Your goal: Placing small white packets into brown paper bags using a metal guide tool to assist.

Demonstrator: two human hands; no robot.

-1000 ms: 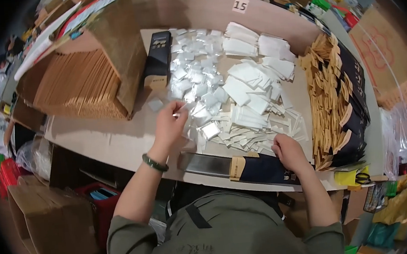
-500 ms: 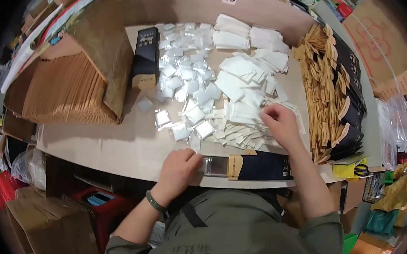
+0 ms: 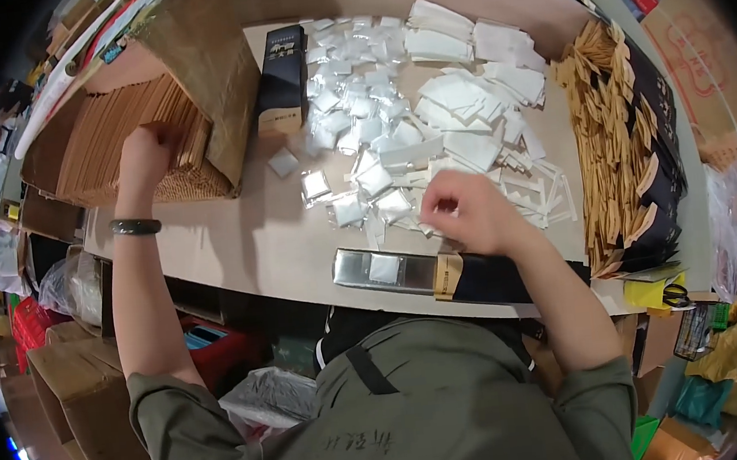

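Observation:
My left hand [image 3: 147, 158] reaches into the cardboard box, its curled fingers at the upper edges of the tightly packed brown cardboard pieces [image 3: 99, 149]. What it grips, if anything, is hidden. Thumb and forefinger of my right hand [image 3: 472, 213] are bent into a ring above the white packets and strips. I cannot make out anything between them. Below that hand a dark blue sleeve [image 3: 489, 282] with a tan band lies along the table's front edge. A shiny silver tray [image 3: 350, 269] sticks out of its left end, with a small white packet [image 3: 384, 268] on top.
Clear-wrapped white packets [image 3: 356, 98] spread over the middle, with flat white packets [image 3: 454, 102] to their right. A dark printed sleeve [image 3: 282, 70] lies beside the cardboard box [image 3: 227, 93]. Tan-and-dark sleeves [image 3: 610, 153] stand packed at the right, near black-handled scissors [image 3: 676, 295].
My left hand has left the silver tray's end and moved up left to the cardboard pieces. My right hand has come left and nearer. The tray now shows with a packet on it.

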